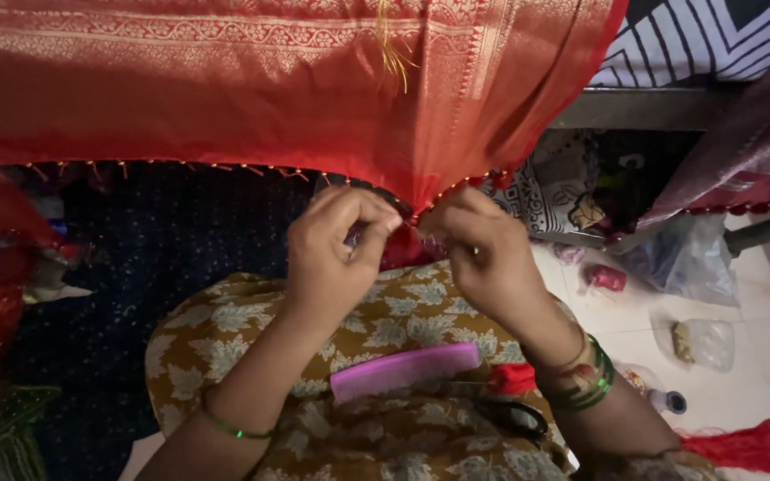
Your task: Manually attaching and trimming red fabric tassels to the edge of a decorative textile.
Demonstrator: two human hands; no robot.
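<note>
A red cloth [251,98] with gold woven borders hangs across the top of the view. Its lower edge carries small beads and is gathered to a point at the middle. My left hand [336,249] and my right hand [483,245] meet at that gathered point, fingers pinched on the beaded edge and a red tassel [403,249] just below it. Both wrists wear bangles. On my lap, under the hands, lie a pink comb [403,370], black-handled scissors [510,414] and a spool of red thread [511,379].
My lap is covered by mustard floral cloth [385,321]. Dark blue dotted fabric [162,240] lies to the left, with red items beyond it. On the tiled floor at the right are plastic bags [688,258], a small pouch [704,343], a red spool [606,278] and red fringe [750,445].
</note>
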